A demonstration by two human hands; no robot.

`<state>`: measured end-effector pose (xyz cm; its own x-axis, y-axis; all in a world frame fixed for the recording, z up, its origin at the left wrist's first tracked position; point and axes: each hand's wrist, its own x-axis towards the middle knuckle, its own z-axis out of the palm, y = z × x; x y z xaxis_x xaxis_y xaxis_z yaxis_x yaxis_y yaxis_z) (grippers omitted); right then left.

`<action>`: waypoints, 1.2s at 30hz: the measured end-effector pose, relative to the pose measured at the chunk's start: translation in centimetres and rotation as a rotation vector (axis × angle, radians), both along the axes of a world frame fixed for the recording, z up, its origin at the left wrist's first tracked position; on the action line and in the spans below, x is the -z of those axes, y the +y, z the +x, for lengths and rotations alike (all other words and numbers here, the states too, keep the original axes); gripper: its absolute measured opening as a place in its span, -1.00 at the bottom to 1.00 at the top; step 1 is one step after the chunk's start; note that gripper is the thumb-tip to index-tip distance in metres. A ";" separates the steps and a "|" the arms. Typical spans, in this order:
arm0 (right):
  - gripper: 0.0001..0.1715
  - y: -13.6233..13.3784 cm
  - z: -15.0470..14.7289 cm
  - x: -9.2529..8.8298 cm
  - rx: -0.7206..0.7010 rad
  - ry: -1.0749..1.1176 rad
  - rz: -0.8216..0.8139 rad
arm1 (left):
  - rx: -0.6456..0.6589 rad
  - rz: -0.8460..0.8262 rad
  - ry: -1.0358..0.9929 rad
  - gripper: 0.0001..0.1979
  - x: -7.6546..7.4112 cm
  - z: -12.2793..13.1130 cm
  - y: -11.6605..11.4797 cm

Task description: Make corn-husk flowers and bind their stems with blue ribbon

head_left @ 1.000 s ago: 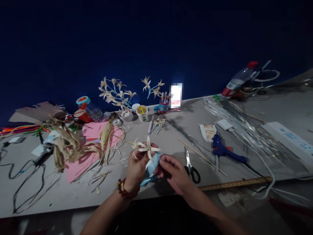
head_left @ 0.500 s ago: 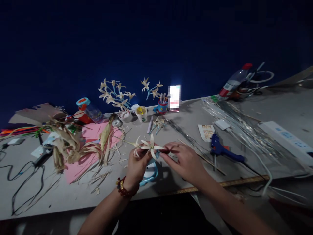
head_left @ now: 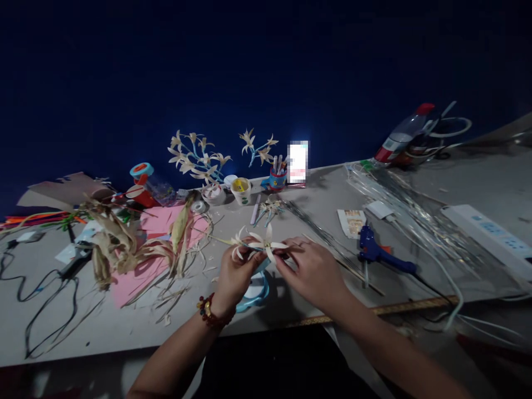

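Observation:
Both my hands meet at mid-table around a craft flower (head_left: 266, 244) with pale, narrow petals, apparently dried husk. My left hand (head_left: 236, 280), a beaded bracelet at its wrist, is closed on the stem, and a second pale blossom (head_left: 238, 244) stands up over its fingers. My right hand (head_left: 311, 269) pinches at the right side of the flower; its fingertips are partly hidden by the petals. Something light blue shows between the hands, too small to make out. Under them lies a light-blue ring-shaped object (head_left: 254, 299) with a white middle.
Dried husks (head_left: 118, 244) and pink paper (head_left: 166, 221) lie at left. Finished flower sprays (head_left: 197, 158) stand behind, near a paper cup (head_left: 241, 191) and a pen mug (head_left: 277, 178). At right are a blue glue gun (head_left: 382, 252), wires (head_left: 311, 221), a power strip (head_left: 486, 230) and a bottle (head_left: 403, 136).
The flower has turned and shifted slightly right, and its petals now lean differently. My hands have moved a little with it, the right one still pinching beside it.

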<state>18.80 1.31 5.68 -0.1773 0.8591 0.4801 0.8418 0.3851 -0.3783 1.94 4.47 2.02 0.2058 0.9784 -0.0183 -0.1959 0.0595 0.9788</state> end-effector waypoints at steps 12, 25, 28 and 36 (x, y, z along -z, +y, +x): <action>-0.87 0.3 0.0 -0.1 -0.025 -0.001 -0.014 | 0.034 -0.068 -0.006 -0.78 -0.8 0.2 0.4; -0.71 -1.3 -1.5 1.1 -0.003 -0.167 0.211 | -0.065 -0.133 -0.196 -0.84 -0.8 1.2 0.3; -0.80 -1.1 -1.8 1.2 -0.020 -0.145 0.291 | -0.040 -0.149 -0.229 -0.85 -1.0 1.3 0.0; -0.80 -1.8 -1.1 0.4 -0.101 0.019 0.335 | -0.005 -0.063 -0.082 -0.84 -1.4 0.2 -0.6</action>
<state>17.65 -0.52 5.29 -0.2417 0.6319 0.7364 0.7873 0.5714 -0.2319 2.18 3.85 3.42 0.2039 0.9769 -0.0635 -0.2752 0.1194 0.9539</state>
